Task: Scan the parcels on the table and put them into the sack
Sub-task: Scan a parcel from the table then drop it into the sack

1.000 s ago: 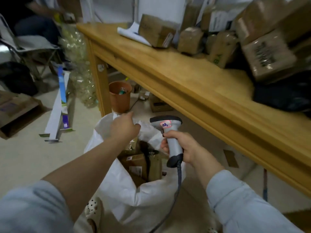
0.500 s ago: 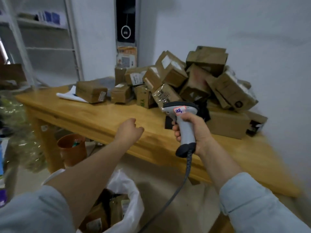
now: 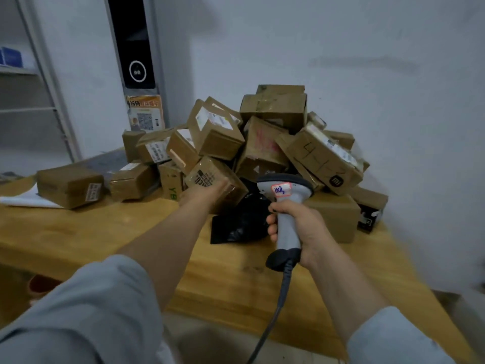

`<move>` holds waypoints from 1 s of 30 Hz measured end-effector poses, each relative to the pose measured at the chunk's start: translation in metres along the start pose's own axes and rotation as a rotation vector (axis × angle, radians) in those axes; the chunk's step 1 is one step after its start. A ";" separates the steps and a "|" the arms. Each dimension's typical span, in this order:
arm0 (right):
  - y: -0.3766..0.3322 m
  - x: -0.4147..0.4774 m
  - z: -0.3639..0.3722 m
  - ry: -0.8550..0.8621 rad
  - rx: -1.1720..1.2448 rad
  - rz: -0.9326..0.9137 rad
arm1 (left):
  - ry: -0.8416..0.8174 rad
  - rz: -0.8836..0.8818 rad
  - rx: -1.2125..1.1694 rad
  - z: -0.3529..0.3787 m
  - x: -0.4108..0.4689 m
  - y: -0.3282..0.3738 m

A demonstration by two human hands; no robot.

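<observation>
Grey scanner point(image 3: 284, 189) gripped — left hand point(image 3: 208, 191) at parcel point(image 3: 210, 173) blurred.

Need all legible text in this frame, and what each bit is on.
"110" plus an unclear last character, handwritten: sticker on the scanner.
"YB", green: small box.
"mi" logo: tilted box.
"45-2", handwritten, uncertain: same tilted box.
Too blurred to read: red scrawl on the middle box, shipping labels, wall poster.
</observation>
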State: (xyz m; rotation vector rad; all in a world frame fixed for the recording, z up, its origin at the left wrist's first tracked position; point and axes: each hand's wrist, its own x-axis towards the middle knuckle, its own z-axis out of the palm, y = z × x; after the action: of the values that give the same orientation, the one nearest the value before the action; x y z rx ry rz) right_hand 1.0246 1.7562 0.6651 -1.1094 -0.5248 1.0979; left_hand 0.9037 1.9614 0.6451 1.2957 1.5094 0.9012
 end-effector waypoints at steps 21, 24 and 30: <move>0.028 -0.002 0.016 -0.038 -0.060 0.052 | -0.176 -0.065 -0.181 -0.068 -0.036 -0.032; 0.034 -0.008 0.023 -0.032 -0.064 0.068 | 0.096 0.149 0.209 -0.092 -0.037 -0.047; 0.045 -0.015 0.031 0.017 -0.073 0.068 | 0.252 0.741 1.114 -0.108 -0.069 -0.073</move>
State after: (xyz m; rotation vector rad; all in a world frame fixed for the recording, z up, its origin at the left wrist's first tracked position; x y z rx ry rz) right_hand 0.9742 1.7579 0.6399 -1.2070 -0.5206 1.1345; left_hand 0.7798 1.8841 0.6228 2.7538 1.8214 0.6354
